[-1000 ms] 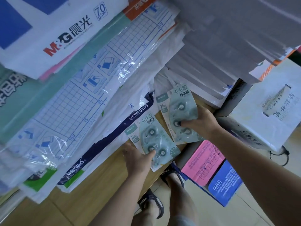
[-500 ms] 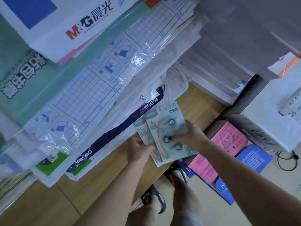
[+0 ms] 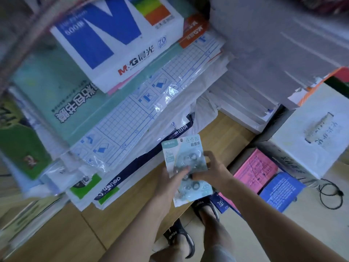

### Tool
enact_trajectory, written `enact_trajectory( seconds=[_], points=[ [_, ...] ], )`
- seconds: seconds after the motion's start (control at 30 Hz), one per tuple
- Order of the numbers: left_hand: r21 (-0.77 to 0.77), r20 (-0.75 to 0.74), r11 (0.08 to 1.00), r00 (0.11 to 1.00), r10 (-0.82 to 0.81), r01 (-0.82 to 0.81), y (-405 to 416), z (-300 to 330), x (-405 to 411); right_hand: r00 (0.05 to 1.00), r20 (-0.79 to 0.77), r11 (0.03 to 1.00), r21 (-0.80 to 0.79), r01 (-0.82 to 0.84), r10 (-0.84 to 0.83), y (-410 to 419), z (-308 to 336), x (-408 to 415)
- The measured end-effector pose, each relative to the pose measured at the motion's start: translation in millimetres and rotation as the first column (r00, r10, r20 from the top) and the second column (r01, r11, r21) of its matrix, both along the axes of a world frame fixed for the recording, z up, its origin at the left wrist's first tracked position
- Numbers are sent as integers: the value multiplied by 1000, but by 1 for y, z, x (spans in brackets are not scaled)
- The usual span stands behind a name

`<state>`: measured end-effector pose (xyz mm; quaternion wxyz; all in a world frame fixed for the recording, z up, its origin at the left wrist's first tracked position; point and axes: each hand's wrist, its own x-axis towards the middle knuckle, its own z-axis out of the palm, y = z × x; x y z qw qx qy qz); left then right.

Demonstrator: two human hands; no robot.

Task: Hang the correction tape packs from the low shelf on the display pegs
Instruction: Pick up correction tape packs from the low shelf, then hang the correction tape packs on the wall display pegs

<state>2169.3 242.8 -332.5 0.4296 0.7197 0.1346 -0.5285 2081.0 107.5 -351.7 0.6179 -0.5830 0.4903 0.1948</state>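
The correction tape packs (image 3: 182, 154) are pale mint-green blister cards with round tape wheels, stacked one on the other. Both hands hold the stack just above the front edge of the low wooden shelf (image 3: 222, 135). My left hand (image 3: 170, 183) grips the stack's left side, thumb lying across the front. My right hand (image 3: 212, 171) grips the right side, fingers curled over the blister. How many packs are in the stack I cannot tell. No display pegs are in view.
Piled paper goods crowd the shelf: an M&G paper ream (image 3: 113, 40), blue grid film sheets (image 3: 120, 125), white stacks (image 3: 264, 82). A white box (image 3: 317, 133) stands right. Pink (image 3: 255, 171) and blue (image 3: 279, 191) packs lie on the floor, beside a black cable (image 3: 330, 195). My sandalled feet (image 3: 181, 241) are below.
The two packs, held apart on the shelf a second ago, have been brought together into one stack and lifted off the wood. The camera has tilted up, showing more of the ream.
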Motion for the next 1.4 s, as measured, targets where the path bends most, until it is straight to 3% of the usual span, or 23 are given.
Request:
enact_trajectory(
  seconds=[0.23, 0.37, 0.5, 0.7, 0.9, 1.23, 1.4],
  points=[
    [-154, 166, 969, 971, -169, 195, -8, 106, 1, 984, 155, 995, 43, 85, -91, -18, 97, -19],
    [-234, 261, 948, 953, -154, 217, -28, 190, 16, 944, 289, 986, 93, 140, -161, -42, 177, -14],
    [-323, 374, 912, 920, -121, 252, -52, 286, 38, 870, 455, 978, 11, 206, -189, -61, 275, -4],
    [-459, 508, 825, 859, -61, 330, -69, 428, 63, 740, 672, 952, -204, 228, -33, -79, 423, 12],
    [-566, 658, 711, 748, 86, 417, -78, 571, 83, 511, 857, 947, -214, 239, 65, -88, 562, 33],
    [-671, 725, 575, 574, 379, 468, -89, 762, 107, 299, 904, 921, -359, 148, 304, -111, 750, 71],
    [-638, 767, 583, 486, 419, 503, -102, 826, 123, 193, 920, 913, -374, 166, 342, -122, 812, 91]
  ],
)
